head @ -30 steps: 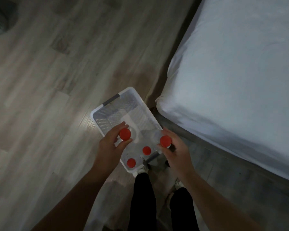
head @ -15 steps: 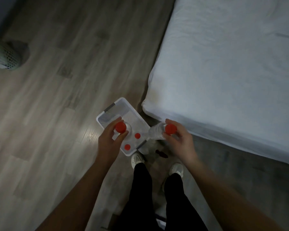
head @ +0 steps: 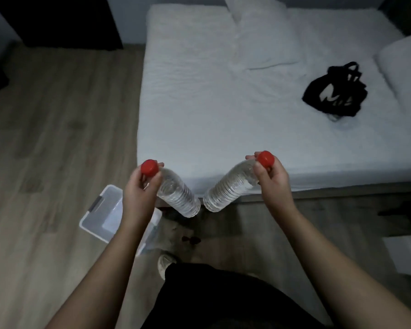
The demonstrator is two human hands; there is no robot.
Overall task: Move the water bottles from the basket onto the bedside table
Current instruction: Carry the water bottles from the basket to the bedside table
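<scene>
Head view:
- Left hand (head: 140, 193) – raised in front of the body, forearm coming up from the lower left, fingers curled round the neck of the left bottle (head: 178, 195) just below its red cap (head: 149, 166).
- Right hand (head: 272, 179) – raised at about the same height, forearm coming up from the lower right, fingers and thumb gripping the neck of the right bottle (head: 230, 188) under its red cap (head: 265, 158).
- Both bottles are clear ribbed plastic and hang tilted: caps up and outward, bases angled down and in toward each other. The bases are close together; contact cannot be told.
- The bottles are in the air, in front of the bed's near edge and over the floor (head: 57, 115), right of the basket.
- Basket (head: 97, 217) – clear plastic with a grey handle, on the wood floor at lower left, partly hidden behind the left forearm. Contents cannot be made out.
- Bed (head: 211, 91) – white sheet, fills the upper right, with a pillow (head: 263, 32) at the top and a black bag (head: 335, 91) lying on the sheet at right.
- A light shoe (head: 165, 264) and dark trousers show at the bottom centre.
</scene>
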